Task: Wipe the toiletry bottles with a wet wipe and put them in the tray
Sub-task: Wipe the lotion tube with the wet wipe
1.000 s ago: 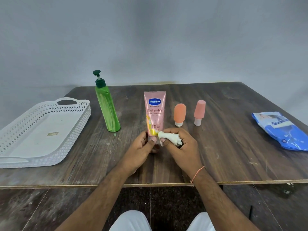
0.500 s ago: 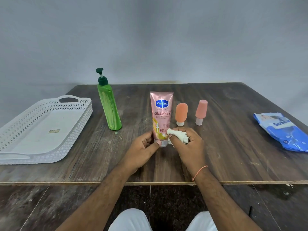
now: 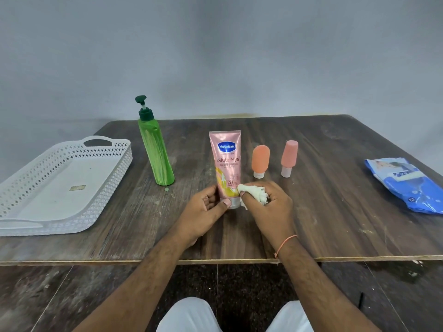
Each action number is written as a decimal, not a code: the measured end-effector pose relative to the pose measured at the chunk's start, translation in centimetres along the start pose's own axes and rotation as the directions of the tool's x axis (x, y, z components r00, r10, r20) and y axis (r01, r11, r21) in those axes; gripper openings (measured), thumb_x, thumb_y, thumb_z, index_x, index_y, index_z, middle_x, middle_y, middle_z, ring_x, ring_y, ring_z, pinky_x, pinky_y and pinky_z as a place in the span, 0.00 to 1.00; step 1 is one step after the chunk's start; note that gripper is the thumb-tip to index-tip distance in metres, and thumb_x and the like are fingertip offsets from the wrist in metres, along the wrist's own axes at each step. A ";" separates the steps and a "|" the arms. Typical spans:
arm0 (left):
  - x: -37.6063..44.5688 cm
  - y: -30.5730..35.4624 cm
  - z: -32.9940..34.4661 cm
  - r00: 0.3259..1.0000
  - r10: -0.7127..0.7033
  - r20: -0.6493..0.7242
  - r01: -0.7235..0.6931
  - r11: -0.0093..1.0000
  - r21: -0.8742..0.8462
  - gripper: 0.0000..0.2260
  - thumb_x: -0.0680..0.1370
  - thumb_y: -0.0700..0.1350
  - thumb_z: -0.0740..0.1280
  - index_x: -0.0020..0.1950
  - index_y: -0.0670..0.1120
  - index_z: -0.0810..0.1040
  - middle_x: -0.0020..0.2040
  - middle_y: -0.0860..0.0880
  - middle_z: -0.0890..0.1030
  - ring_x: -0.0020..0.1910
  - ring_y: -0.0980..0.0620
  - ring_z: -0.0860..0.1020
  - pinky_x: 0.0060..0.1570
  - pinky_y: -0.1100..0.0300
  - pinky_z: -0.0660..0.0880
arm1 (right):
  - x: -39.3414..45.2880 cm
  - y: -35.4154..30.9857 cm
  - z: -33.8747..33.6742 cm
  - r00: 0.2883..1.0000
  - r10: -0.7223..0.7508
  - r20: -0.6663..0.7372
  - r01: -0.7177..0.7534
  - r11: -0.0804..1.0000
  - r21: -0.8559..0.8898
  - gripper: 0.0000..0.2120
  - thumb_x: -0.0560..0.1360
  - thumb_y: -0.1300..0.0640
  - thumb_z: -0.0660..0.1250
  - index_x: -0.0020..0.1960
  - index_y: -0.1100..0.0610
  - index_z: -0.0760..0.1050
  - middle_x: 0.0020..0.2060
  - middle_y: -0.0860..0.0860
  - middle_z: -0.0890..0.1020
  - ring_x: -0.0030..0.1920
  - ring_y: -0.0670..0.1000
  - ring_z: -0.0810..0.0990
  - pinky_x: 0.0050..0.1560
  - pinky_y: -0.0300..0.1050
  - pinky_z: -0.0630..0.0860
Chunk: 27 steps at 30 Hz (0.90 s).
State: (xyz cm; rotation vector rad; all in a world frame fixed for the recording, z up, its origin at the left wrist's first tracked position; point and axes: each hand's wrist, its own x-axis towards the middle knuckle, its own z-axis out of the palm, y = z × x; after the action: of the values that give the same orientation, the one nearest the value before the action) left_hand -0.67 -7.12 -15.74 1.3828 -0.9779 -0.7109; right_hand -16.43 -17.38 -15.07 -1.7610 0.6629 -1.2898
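Head view shows the pink Vaseline tube (image 3: pixel 225 161) standing cap-down near the front middle of the wooden table (image 3: pixel 335 224). The left hand (image 3: pixel 203 209) pinches its lower end with curled fingers, while the right hand (image 3: pixel 268 207) grips a crumpled wet wipe (image 3: pixel 254 194) pressed against the tube's lower right side. A green pump bottle (image 3: pixel 155 152) and two small orange bottles (image 3: pixel 260 160) stand behind. The white tray (image 3: pixel 115 149) sits at the left edge, and a blue wipes pack (image 3: pixel 407 185) lies at the right.
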 end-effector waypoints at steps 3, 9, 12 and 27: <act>-0.1 0.1 -0.1 1.000 -0.008 -0.020 0.008 1.000 -0.003 0.15 0.81 0.34 0.71 0.67 0.45 0.80 0.60 0.49 0.87 0.63 0.49 0.84 0.65 0.57 0.79 | -0.2 -0.1 0.0 0.997 -0.038 0.070 0.037 0.999 0.011 0.12 0.73 0.63 0.81 0.55 0.53 0.90 0.49 0.45 0.87 0.52 0.46 0.87 0.51 0.39 0.83; -0.3 0.8 0.4 0.998 0.001 -0.057 0.000 1.000 0.014 0.15 0.79 0.35 0.74 0.62 0.51 0.82 0.58 0.51 0.88 0.60 0.51 0.85 0.61 0.60 0.80 | -0.1 0.6 0.1 0.999 -0.033 0.014 0.034 0.995 -0.090 0.10 0.71 0.62 0.80 0.50 0.52 0.88 0.44 0.45 0.86 0.45 0.47 0.85 0.45 0.48 0.84; -0.3 0.8 0.5 0.998 0.009 -0.067 -0.007 1.000 0.030 0.16 0.78 0.36 0.75 0.61 0.53 0.83 0.58 0.52 0.88 0.59 0.51 0.86 0.61 0.59 0.81 | -0.1 0.5 0.1 0.998 -0.068 0.016 0.070 0.993 -0.095 0.11 0.72 0.61 0.81 0.53 0.52 0.89 0.47 0.45 0.87 0.49 0.46 0.86 0.50 0.51 0.85; -0.3 0.8 0.6 0.999 0.008 -0.043 -0.006 0.999 0.036 0.23 0.75 0.32 0.77 0.68 0.48 0.82 0.58 0.51 0.88 0.57 0.50 0.86 0.62 0.55 0.81 | -0.5 0.9 0.5 0.969 -0.230 0.086 0.244 0.942 -0.230 0.09 0.69 0.52 0.79 0.48 0.54 0.88 0.40 0.47 0.81 0.40 0.48 0.82 0.40 0.53 0.80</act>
State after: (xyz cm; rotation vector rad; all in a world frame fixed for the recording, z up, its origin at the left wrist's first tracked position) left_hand -1.41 -7.06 -15.07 1.4201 -0.9654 -0.6588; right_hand -16.08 -17.26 -16.17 -2.1209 0.6074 -1.3570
